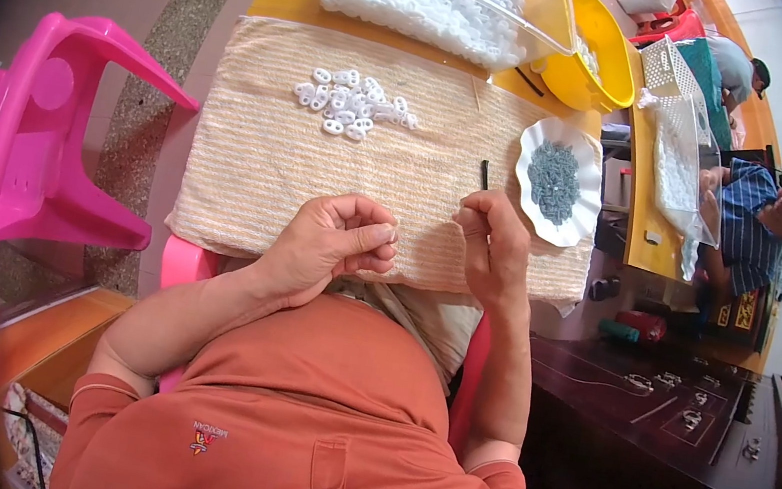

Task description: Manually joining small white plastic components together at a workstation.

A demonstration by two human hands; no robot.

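My left hand (341, 239) is closed in a pinch above the near part of a striped cream towel (268, 188); a tiny pale bit shows at its fingertips, too small to name. To its right, my right hand (495, 245) has its fingers curled and pressed together, their contents hidden. A short black stick (484, 175) juts out just beyond its knuckles; whether the hand grips it is unclear. Farther up the towel lies a loose pile of small white plastic pieces with two holes (352, 102). Beside my right hand, a white scalloped dish (576, 227) contains many tiny grey-blue pieces (554, 180).
Beyond the towel stand a clear bin (533, 38) full of white pieces and a yellow basin (600, 94). A thin black rod (530, 81) lies by them. A pink plastic chair (70, 156) is at left, dark furniture (670, 408) at right. Other people sit at a farther table.
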